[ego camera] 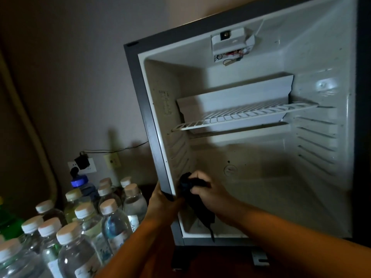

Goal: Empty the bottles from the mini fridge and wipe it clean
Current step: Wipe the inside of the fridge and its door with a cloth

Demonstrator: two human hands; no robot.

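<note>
bottles [66, 243] with pale caps crowd the desk left of the fridge [251, 137], clear ones mostly, one with a blue cap [79, 181] at the back of the group and something green [9, 223] at the far left edge. both forearms reach in toward the fridge's lower left corner. left hand [160, 199] grips the dark front frame of the fridge there, fingers curled round its edge. right hand [206, 189] sits just inside the fridge beside that frame, clamped on a dark cloth [192, 199] bunched against the left inner wall, with a tail of cloth hanging down to the fridge floor. the two hands are close, the frame between them. the fridge stands open with no bottles inside; a white wire shelf [245, 115] spans its middle, a white tray [236, 97] sits behind it, and a small control box [230, 44] hangs from the ceiling. on the wall left of the fridge, a socket [82, 167] holds a black plug, its cord running toward the fridge.
</note>
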